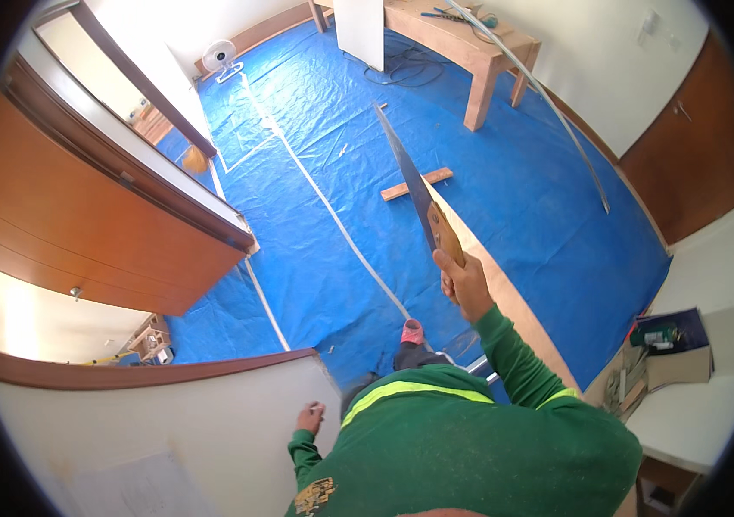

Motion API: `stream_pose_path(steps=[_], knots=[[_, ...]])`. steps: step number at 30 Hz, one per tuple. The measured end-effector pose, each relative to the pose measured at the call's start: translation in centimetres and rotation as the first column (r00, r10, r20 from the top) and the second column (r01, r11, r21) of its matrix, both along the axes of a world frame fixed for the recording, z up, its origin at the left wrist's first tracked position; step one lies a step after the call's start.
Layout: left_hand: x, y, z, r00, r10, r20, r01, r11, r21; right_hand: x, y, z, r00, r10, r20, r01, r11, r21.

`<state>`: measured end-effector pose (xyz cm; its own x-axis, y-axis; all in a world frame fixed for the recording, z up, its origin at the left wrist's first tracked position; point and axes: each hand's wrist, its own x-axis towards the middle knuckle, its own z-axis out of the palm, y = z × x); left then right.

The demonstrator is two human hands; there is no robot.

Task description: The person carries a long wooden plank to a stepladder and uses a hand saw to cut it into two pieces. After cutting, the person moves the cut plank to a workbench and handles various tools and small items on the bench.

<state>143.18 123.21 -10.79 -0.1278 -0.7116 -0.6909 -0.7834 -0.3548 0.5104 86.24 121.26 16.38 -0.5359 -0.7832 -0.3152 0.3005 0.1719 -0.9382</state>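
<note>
A handsaw with a wooden handle [443, 234] is in my right hand [468, 284], fingers wrapped round the grip. Its long grey blade [404, 162] points up and away to the far left. Below it, a long pale wooden board [505, 284] runs from near my right side toward the middle of the floor. At the board's far end lies a short wooden block [417, 184] set crosswise. My left hand [310, 418] hangs low beside the white wall [212, 422], fingers curled; something small and pale may be between them, too small to name.
Blue plastic sheeting [315, 112] with pale tape lines covers the floor. An orange-brown door [91, 215] stands at left, a white fan [220, 56] at the far left. A wooden workbench [479, 52] is far right; a long thin strip [548, 103] leans near it. Cluttered shelving [686, 353] stands right.
</note>
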Motion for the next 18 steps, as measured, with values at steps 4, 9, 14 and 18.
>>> stream_pose_path(steps=[4, 9, 14, 18], knots=[[-3.9, -7.4, 0.1, 0.997, 0.076, -0.016, -0.076, 0.996, -0.055, -3.8, -3.2, -3.3, 0.997, -0.064, 0.037, 0.061, 0.995, 0.081], [-7.3, -14.9, -1.6, 0.997, -0.055, -0.051, 0.06, 0.992, 0.114, -6.2, -7.4, -4.6, 0.978, -0.188, 0.093, 0.175, 0.976, 0.133], [-8.6, -26.4, -8.0, 0.892, -0.452, 0.006, 0.451, 0.89, 0.071, -9.0, -12.3, -5.7, 0.943, -0.33, 0.049, 0.318, 0.934, 0.164], [-13.1, -38.3, -10.0, 0.806, -0.59, -0.038, 0.589, 0.797, 0.133, -10.4, -18.3, -4.6, 0.897, -0.439, -0.052, 0.442, 0.887, 0.131]])
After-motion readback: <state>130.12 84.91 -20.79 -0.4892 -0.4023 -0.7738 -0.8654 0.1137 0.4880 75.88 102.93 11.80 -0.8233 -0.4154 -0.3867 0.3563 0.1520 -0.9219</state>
